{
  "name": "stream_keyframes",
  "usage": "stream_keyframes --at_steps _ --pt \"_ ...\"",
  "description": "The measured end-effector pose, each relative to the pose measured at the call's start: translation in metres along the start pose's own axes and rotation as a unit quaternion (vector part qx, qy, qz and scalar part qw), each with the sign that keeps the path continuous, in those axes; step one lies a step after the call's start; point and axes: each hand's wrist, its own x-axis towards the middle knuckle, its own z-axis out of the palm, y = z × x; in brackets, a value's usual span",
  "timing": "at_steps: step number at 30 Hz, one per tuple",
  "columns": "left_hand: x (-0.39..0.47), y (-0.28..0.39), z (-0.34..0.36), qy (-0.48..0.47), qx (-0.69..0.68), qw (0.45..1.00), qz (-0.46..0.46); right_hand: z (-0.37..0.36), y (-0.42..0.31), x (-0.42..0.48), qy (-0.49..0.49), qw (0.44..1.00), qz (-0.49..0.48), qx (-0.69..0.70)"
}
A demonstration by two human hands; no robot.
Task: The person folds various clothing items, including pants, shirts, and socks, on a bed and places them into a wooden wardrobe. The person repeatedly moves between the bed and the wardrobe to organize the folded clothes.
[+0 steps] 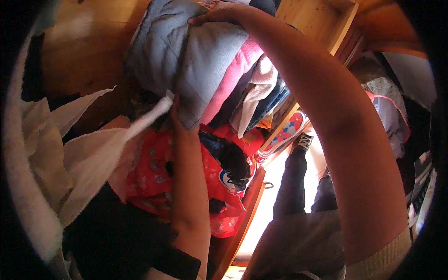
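Note:
A thick folded grey cloth [210, 56] lies on top of a stack of folded clothes. My right hand [206, 16] holds its upper edge, fingers partly out of sight. At the cloth's lower left edge is my left hand [176, 110], gripping the side, with most of its fingers hidden. Beneath the grey cloth show a pink cloth [232, 75], a pale ribbed garment [257, 84] and blue denim [269, 105]. White fabric [94, 150] stretches from the left towards my left hand.
Below the stack lies a red printed plastic bag [154, 164] with a dark item [229, 161] on it. A wooden door edge [245, 213] stands beside it. A patterned shoe [288, 131] rests near my legs. More bagged items [388, 115] are at the right.

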Motion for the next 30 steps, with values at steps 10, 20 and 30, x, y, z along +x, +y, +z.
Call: stream_keyframes --at_steps 10,20,30 --pt "-0.026 -0.009 -0.006 0.022 -0.076 0.997 -0.015 -0.067 -0.071 -0.042 -0.066 0.982 0.176 0.024" --pt "-0.045 -0.020 -0.011 0.126 0.173 0.976 -0.034 -0.079 -0.081 -0.066 -0.036 0.984 0.157 0.083" --pt "0.023 0.057 0.115 -0.007 0.738 0.467 0.487 -0.060 -0.214 -0.115 0.066 0.942 0.141 -0.298"
